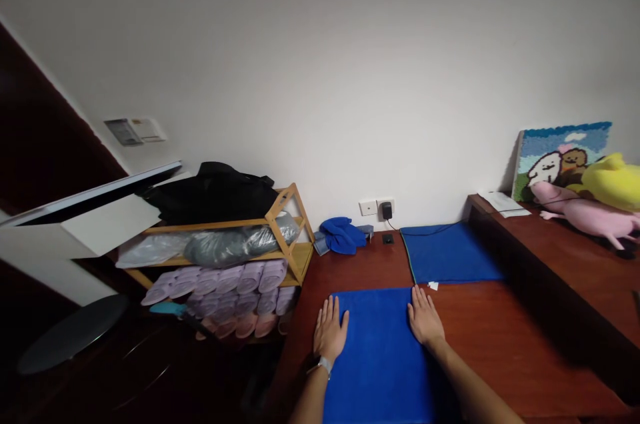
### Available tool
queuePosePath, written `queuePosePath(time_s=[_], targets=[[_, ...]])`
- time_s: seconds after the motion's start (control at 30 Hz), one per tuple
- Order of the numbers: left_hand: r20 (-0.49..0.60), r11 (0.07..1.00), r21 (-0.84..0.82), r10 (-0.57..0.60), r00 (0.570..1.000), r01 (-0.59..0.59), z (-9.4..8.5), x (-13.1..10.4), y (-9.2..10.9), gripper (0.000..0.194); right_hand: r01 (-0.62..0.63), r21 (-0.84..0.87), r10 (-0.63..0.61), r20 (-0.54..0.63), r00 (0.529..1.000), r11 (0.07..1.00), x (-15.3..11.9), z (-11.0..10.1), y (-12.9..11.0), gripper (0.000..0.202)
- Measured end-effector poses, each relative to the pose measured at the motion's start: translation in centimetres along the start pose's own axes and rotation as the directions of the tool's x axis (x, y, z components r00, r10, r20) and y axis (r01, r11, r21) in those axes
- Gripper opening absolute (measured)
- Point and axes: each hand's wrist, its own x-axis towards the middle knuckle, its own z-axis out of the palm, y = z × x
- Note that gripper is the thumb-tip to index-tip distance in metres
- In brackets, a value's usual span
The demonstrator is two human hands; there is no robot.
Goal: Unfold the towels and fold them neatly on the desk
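Touching nearer blue cloth (377,357): left hand (330,331); right hand (427,319)

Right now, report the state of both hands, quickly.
Left hand: open, palm down at the left edge of the flat, blue, rectangular cloth.
Right hand: open, palm down at its right edge.

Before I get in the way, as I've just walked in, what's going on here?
A person's left hand and right hand rest flat at opposite edges of a blue cloth spread on a brown table. A second blue cloth lies flat farther back, and a crumpled blue cloth sits near the wall.
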Motion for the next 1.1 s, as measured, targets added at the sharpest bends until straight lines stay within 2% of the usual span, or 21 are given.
queuePosePath(time_s=[0.1,0.17,0.27,0.37,0.43,0.47,0.5,0.57,0.73,0.83,0.93,1.1], targets=[[-0.014,1.000,0.018,0.021,1.000,-0.020,-1.0,0.3,0.5,0.069,0.002,0.027,-0.002,-0.015,1.000,1.000,0.0,0.2,-0.1,0.069],[-0.047,0.997,0.008,0.076,0.996,-0.075,-1.7,0.6,2.3,0.068,-0.002,0.032,0.002,-0.019,1.000,0.999,0.0,0.1,-0.1,0.069],[-0.048,0.969,-0.057,0.238,0.970,-0.241,-2.1,1.1,7.6,0.066,-0.007,0.039,0.008,-0.024,1.000,0.999,0.0,0.0,-0.1,0.069],[-0.028,0.918,-0.138,0.371,0.928,-0.372,-1.2,1.0,13.8,0.064,0.006,0.033,-0.005,-0.020,1.000,0.999,0.0,0.0,0.0,0.068],[0.001,0.909,-0.176,0.385,0.923,-0.379,-0.3,0.8,16.3,0.064,0.009,0.015,-0.009,-0.009,1.000,1.000,0.0,0.1,0.1,0.068],[0.019,0.911,-0.185,0.379,0.925,-0.370,0.0,0.8,16.7,0.065,0.008,0.007,-0.008,-0.006,1.000,1.000,0.1,0.2,0.1,0.068],[0.034,0.916,-0.187,0.366,0.930,-0.354,0.2,0.7,16.4,0.065,0.006,0.001,-0.006,-0.006,1.000,1.000,0.1,0.3,0.2,0.068],[0.058,0.938,-0.167,0.316,0.947,-0.302,0.3,0.8,14.3,0.066,0.005,-0.006,-0.005,-0.013,1.000,1.000,0.1,0.4,0.2,0.068],[0.089,0.996,-0.042,0.086,0.992,-0.083,-0.6,1.8,4.8,0.069,0.010,-0.003,-0.010,-0.019,1.000,1.000,0.0,0.5,0.2,0.069],[0.079,0.999,-0.010,0.038,0.996,-0.037,-0.6,2.1,1.3,0.070,0.006,0.016,-0.006,-0.023,1.000,1.000,0.0,0.6,0.3,0.069],[0.041,0.999,-0.014,0.053,0.998,-0.052,0.0,2.2,0.5,0.071,-0.008,0.007,0.008,-0.012,1.000,1.000,0.1,0.6,0.3,0.068],[0.008,0.998,-0.021,0.054,0.998,-0.054,0.5,2.1,1.2,0.071,0.003,0.000,-0.003,0.027,1.000,1.000,0.1,0.3,0.0,0.068]])
